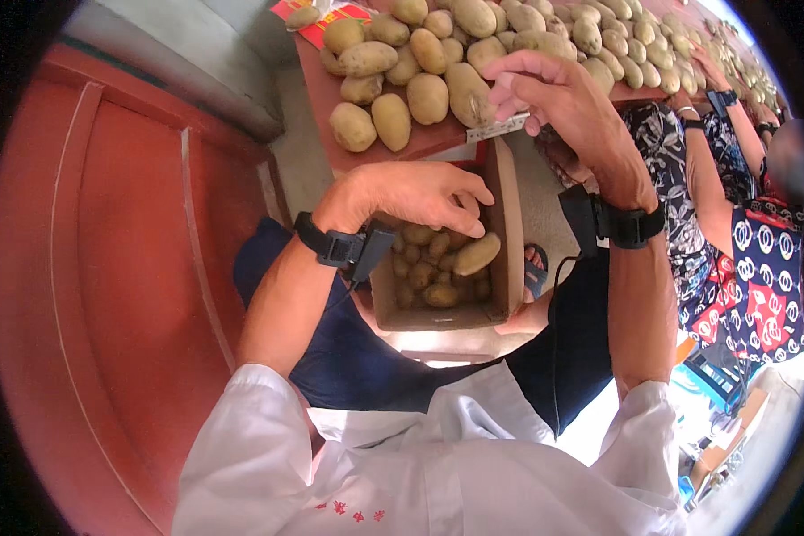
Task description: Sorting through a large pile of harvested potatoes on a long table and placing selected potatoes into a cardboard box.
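Observation:
My left hand [429, 197] is over the cardboard box [514, 234], its fingers curled downward and apart. A long potato [477, 254] shows just below its fingertips, above smaller potatoes [423, 275] in the box; no contact with the fingers is plain. My right hand [543, 90] is raised at the table's near edge, fingers bent and parted, with nothing visible between them. Beside its fingertips lies a large potato [469, 95] on the red table [321, 127]. Many more potatoes [427, 99] spread over the tabletop. A black strap with a small device is on each wrist.
A white perforated metal strip [497, 127] lies along the table edge. Red doors [134, 234] stand at the left. To the right, other people sit along the table, one with a hand [710, 67] among the potatoes. A sandalled foot [534, 268] is beside the box.

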Demonstrator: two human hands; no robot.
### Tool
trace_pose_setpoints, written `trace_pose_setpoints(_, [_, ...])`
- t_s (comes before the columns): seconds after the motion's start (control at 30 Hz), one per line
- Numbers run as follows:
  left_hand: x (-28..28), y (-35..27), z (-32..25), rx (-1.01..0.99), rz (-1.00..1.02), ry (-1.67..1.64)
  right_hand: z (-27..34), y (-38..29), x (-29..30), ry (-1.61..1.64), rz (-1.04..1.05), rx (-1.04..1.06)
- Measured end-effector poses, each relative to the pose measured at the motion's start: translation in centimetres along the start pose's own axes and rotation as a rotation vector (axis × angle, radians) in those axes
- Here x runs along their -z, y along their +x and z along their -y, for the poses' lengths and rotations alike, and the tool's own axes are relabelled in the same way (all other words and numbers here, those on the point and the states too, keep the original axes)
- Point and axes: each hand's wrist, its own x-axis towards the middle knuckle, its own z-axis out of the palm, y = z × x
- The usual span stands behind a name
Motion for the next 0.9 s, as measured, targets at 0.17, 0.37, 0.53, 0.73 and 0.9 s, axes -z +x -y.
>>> trace_pose_setpoints(0.17, [0.6,-0.1,-0.3,-0.038,-0.036,-0.067,0.4,0.1,1.1,0.001,-0.2,0.015])
trace_pose_setpoints(0.37, [1.6,-1.3,-0.9,-0.034,-0.093,-0.059,1.1,-0.9,2.7,0.094,-0.354,0.014])
trace_pose_setpoints(0.53, [4.6,-4.7,-1.8,-0.118,-0.448,-0.257,0.7,-0.6,4.0,0.093,-0.446,-0.041])
trace_pose_setpoints(0.73, [9.3,-5.8,1.9,-0.145,-1.208,-0.179,1.2,0.0,2.5,0.136,-0.43,-0.007])
trace_pose_setpoints(0.9, [9.2,-4.6,2.9,0.089,-1.351,0.37,-0.2,2.7,0.0,0.128,-0.394,-0.056])
